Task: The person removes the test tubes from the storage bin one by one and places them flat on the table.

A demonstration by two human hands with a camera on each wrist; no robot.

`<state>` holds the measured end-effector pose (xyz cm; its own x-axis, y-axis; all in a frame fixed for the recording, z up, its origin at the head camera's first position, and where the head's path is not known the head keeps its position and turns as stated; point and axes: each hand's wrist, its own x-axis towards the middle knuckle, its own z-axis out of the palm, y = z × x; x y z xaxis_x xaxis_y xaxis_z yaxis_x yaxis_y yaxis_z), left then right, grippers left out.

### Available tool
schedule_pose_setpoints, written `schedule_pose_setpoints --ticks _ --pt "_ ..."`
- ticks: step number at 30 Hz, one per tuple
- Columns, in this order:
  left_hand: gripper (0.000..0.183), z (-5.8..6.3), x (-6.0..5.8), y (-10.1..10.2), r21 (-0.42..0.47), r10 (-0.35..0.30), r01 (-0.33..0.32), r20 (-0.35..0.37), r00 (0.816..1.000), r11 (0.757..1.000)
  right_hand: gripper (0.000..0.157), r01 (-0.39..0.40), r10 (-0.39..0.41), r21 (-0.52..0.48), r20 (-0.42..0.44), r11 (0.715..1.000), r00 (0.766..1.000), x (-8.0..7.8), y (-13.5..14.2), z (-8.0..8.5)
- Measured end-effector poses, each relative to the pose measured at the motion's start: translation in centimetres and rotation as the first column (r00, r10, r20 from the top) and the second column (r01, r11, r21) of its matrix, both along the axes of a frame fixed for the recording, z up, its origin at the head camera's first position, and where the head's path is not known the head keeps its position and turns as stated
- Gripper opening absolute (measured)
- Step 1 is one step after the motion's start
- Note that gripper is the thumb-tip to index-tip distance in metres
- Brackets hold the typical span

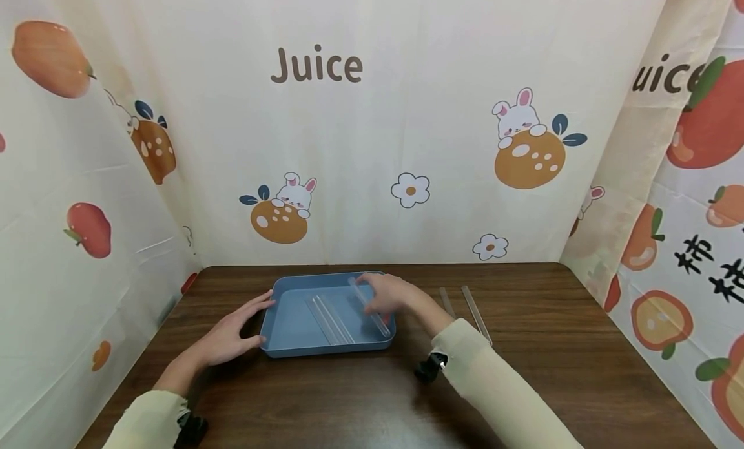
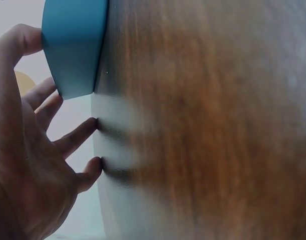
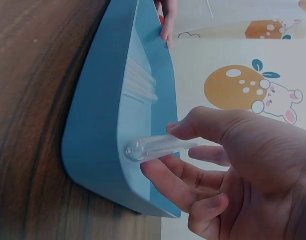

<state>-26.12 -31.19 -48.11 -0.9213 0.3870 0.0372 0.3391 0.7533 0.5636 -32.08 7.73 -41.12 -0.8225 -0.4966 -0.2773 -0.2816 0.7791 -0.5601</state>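
A shallow blue tray (image 1: 289,316) lies on the table. My right hand (image 1: 385,292) pinches a clear test tube (image 3: 165,144) between thumb and fingers over the tray's right part. In the right wrist view its rounded end points toward the tray's near wall. Several more clear tubes (image 1: 331,320) lie side by side on the tray floor. At the tray's left side my left hand (image 1: 229,336) has its fingers spread. The left wrist view shows its thumb (image 2: 28,40) and some fingertips against the tray wall, while two other fingertips come down at the table surface.
Two clear tubes (image 1: 476,313) lie on the dark wooden table (image 1: 325,397) to the right of the tray, partly behind my right forearm. A printed curtain (image 1: 360,132) hangs along the table's back edge and both sides.
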Motion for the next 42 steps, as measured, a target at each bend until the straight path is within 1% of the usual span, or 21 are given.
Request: schedule_pose_setpoints --ticks 5,12,20,28,37,42 --pt "0.076 -0.1 0.1 0.1 -0.002 0.002 -0.002 -0.003 1.000 1.000 0.072 -0.012 0.011 -0.017 -0.034 1.000 0.999 0.6 0.9 0.0" --pt "0.076 -0.1 0.1 0.3 0.005 -0.002 0.002 0.005 1.000 1.000 0.073 -0.005 0.004 -0.024 -0.065 1.000 0.998 1.2 2.2 0.7" --pt "0.076 0.0 0.3 0.1 0.003 0.002 -0.002 0.003 1.000 1.000 0.073 0.014 -0.015 -0.019 -0.053 1.000 0.998 1.5 3.3 0.9" --pt "0.076 0.1 0.4 0.0 0.007 0.009 -0.009 0.016 1.000 1.000 0.073 -0.002 0.000 -0.022 -0.069 1.000 0.998 2.1 4.2 1.0" --pt "0.076 0.0 0.3 0.1 0.001 0.004 -0.004 0.000 1.000 1.000 0.076 0.010 -0.011 -0.011 -0.082 1.000 0.997 2.8 6.2 0.4" --pt "0.076 0.0 0.2 0.1 0.002 0.000 0.000 -0.002 1.000 1.000 0.077 0.042 -0.043 -0.021 -0.079 0.999 0.996 3.4 7.8 0.0"
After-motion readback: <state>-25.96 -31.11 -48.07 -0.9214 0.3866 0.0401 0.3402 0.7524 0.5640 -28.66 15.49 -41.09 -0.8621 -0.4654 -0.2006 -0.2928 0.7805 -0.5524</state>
